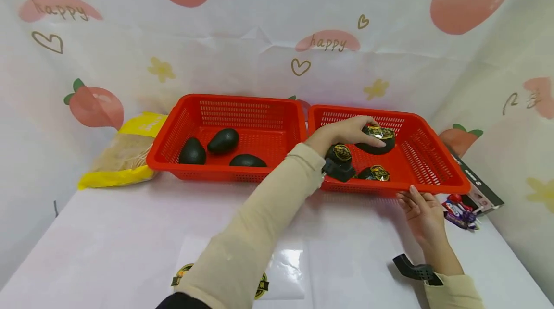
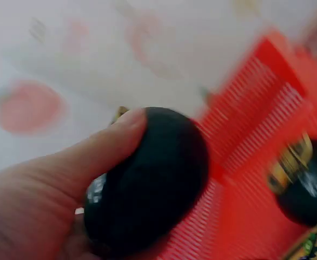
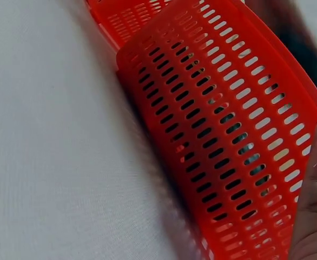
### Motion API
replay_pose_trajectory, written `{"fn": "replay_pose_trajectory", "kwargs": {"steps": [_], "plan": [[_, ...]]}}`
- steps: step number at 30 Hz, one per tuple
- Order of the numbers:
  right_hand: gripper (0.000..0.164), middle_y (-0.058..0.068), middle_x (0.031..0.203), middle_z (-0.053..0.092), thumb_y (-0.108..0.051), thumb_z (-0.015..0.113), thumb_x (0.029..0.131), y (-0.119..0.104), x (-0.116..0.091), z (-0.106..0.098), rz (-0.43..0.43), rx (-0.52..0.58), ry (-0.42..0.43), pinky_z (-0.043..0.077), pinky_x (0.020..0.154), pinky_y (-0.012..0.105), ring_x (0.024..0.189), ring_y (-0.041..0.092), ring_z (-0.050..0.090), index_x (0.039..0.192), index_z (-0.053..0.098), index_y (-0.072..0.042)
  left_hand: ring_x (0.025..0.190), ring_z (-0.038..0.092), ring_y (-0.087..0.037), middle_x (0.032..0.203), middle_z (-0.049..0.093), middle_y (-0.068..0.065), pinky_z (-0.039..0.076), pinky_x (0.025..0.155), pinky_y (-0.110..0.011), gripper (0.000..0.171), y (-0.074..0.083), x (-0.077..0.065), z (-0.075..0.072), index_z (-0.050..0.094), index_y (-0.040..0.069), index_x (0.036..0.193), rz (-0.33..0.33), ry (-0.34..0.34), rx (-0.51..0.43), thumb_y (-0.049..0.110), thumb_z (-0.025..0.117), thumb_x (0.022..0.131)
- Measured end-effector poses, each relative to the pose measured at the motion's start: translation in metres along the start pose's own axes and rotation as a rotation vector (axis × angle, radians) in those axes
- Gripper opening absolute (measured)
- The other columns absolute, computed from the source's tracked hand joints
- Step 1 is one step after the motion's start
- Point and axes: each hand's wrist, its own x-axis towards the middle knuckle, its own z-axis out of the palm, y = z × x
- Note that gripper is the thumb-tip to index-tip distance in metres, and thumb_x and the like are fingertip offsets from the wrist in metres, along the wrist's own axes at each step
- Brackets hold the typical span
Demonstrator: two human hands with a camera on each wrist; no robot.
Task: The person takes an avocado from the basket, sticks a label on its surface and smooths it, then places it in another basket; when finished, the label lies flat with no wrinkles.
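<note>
My left hand (image 1: 352, 131) reaches across into the right red basket (image 1: 415, 150) and grips a dark green avocado (image 1: 385, 144) with a black-and-gold sticker. In the left wrist view the thumb lies over this avocado (image 2: 153, 179). Below the hand, two more stickered avocados, one round-looking (image 1: 339, 154) and one partly hidden by the front wall (image 1: 374, 173), lie in that basket. At the basket's front rim, my right hand (image 1: 421, 213) holds the edge from outside. The right wrist view shows its fingers (image 3: 310, 200) against the slotted wall.
To the left stands another red basket (image 1: 268, 121) with three unstickered avocados (image 1: 222, 141). Beside it leans a yellow-edged bag (image 1: 125, 150). A sticker sheet (image 1: 285, 270) lies at the front, partly under the left sleeve. Wrapped candies (image 1: 460, 213) and a dark box (image 1: 482, 189) lie at right.
</note>
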Motion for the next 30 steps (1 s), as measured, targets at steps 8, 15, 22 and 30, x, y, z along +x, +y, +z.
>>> {"fn": "replay_pose_trajectory", "kwargs": {"steps": [8, 15, 22, 30], "plan": [[0.022, 0.011, 0.089, 0.072, -0.004, 0.042, 0.097, 0.003, -0.009, 0.000, -0.022, -0.080, 0.033, 0.057, 0.072, 0.026, 0.077, 0.020, 0.071, 0.097, 0.063, -0.001, 0.134, 0.037, -0.012, 0.147, 0.036, 0.001, 0.039, 0.104, -0.025, 0.065, -0.020, 0.046, 0.031, 0.031, 0.015, 0.143, -0.253, 0.017, 0.079, 0.035, 0.061, 0.089], [0.024, 0.011, 0.086, 0.072, -0.004, 0.042, 0.097, -0.001, -0.006, 0.000, -0.052, -0.117, 0.028, 0.057, 0.072, 0.025, 0.076, 0.019, 0.070, 0.097, 0.065, 0.000, 0.122, 0.049, -0.012, 0.136, 0.049, 0.001, 0.045, 0.095, -0.022, 0.061, -0.017, 0.046, 0.036, 0.046, 0.014, 0.135, -0.224, 0.061, 0.190, 0.035, 0.070, 0.082], [0.026, 0.011, 0.084, 0.073, -0.003, 0.040, 0.097, 0.000, -0.002, -0.004, -0.063, -0.132, 0.011, 0.057, 0.070, 0.024, 0.074, 0.019, 0.070, 0.095, 0.066, 0.000, 0.108, 0.057, -0.010, 0.125, 0.057, 0.001, 0.049, 0.086, -0.020, 0.054, -0.013, 0.047, 0.038, 0.053, 0.013, 0.129, -0.275, 0.032, 0.202, 0.031, 0.072, 0.081], [0.023, 0.012, 0.087, 0.072, -0.003, 0.040, 0.097, -0.002, 0.000, -0.002, -0.037, -0.109, -0.002, 0.057, 0.072, 0.025, 0.076, 0.020, 0.070, 0.098, 0.063, 0.000, 0.122, 0.051, -0.012, 0.137, 0.050, 0.002, 0.047, 0.094, -0.024, 0.052, -0.019, 0.049, 0.036, 0.051, 0.014, 0.134, -0.296, -0.074, 0.188, 0.022, 0.068, 0.085]]}}
